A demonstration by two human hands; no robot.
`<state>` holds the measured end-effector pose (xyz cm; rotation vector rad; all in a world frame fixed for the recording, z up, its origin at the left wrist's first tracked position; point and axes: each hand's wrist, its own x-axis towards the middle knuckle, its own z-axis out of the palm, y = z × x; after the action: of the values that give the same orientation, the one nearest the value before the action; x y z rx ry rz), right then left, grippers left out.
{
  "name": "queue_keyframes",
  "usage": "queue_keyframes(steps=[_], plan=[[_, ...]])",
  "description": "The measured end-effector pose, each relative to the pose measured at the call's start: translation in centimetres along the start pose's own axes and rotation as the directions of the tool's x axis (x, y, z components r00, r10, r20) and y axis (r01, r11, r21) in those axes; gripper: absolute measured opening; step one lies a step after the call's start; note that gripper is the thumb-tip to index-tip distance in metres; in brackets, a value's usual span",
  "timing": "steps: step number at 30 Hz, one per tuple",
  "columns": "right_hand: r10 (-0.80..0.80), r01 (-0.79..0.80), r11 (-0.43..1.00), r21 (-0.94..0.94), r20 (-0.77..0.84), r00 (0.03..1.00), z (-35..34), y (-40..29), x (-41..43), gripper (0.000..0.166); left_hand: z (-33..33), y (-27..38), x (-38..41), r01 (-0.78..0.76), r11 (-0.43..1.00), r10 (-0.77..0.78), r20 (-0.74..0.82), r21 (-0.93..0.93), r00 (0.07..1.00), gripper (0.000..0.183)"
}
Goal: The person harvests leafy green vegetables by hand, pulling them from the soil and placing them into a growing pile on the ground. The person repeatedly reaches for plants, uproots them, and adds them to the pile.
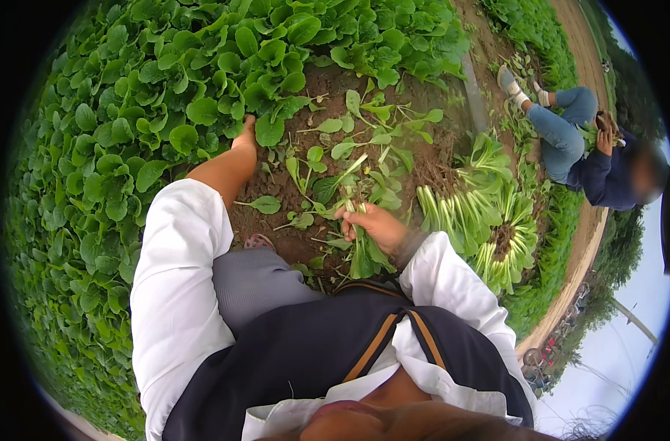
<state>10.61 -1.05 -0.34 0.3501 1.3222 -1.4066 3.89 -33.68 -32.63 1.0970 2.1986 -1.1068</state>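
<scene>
My left hand (246, 135) reaches in at the edge of the standing leafy greens (202, 110), its fingers hidden beneath the leaves. In front of my body, my right hand (381, 225) grips a small bunch of pulled greens (362, 256), leaves hanging toward me and roots pointing away. Loose leaves and plants (340, 146) lie scattered over the bare soil (268, 220) between the hands. To the right of my right hand rest heaps of harvested greens (450, 215) with pale stalks; one heap is fanned around its brown roots (503, 240).
At the far right a co-worker (572, 132) in jeans sits low, holding greens. A grey strip (474, 93) runs along the soil beyond the heaps. More rows of greens (555, 264) and a dirt path (577, 270) border the right side. My patterned shoe (259, 241) shows near my knee.
</scene>
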Motion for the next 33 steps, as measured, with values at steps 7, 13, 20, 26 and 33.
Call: queue_keyframes(steps=[7, 13, 20, 26, 33], plan=[[0.046, -0.044, 0.998, 0.042, -0.053, 0.998, 0.0, 1.7, 0.4, 0.024, 4.4, 0.0, 3.6, 0.008, 0.879, -0.047, 0.069, 0.477, 0.997, 0.061], [0.035, -0.027, 0.996, 0.081, -0.102, 0.994, -0.1, 1.7, 0.2, 0.021, 2.7, -2.6, 2.3, 0.257, 0.966, -0.257, 0.031, -0.027, 0.966, 0.063], [0.033, -0.03, 0.999, 0.024, -0.119, 0.992, 0.2, 2.0, 0.2, 0.021, -13.3, -11.5, -11.2, 0.198, 0.904, 0.004, 0.469, -0.38, 0.883, 0.059], [-0.071, 0.065, 0.996, -0.064, -0.098, 0.993, 1.0, 0.2, 0.8, 0.017, -17.9, -11.3, -18.6, 0.164, 0.271, -0.246, 0.096, -0.949, 0.964, 0.035], [-0.351, 0.314, 0.898, -0.309, -0.072, 0.934, 4.0, -6.5, -0.1, 0.039, -21.4, -11.4, -22.5, -0.296, -0.714, -0.307, -0.097, -0.634, 0.947, 0.049]])
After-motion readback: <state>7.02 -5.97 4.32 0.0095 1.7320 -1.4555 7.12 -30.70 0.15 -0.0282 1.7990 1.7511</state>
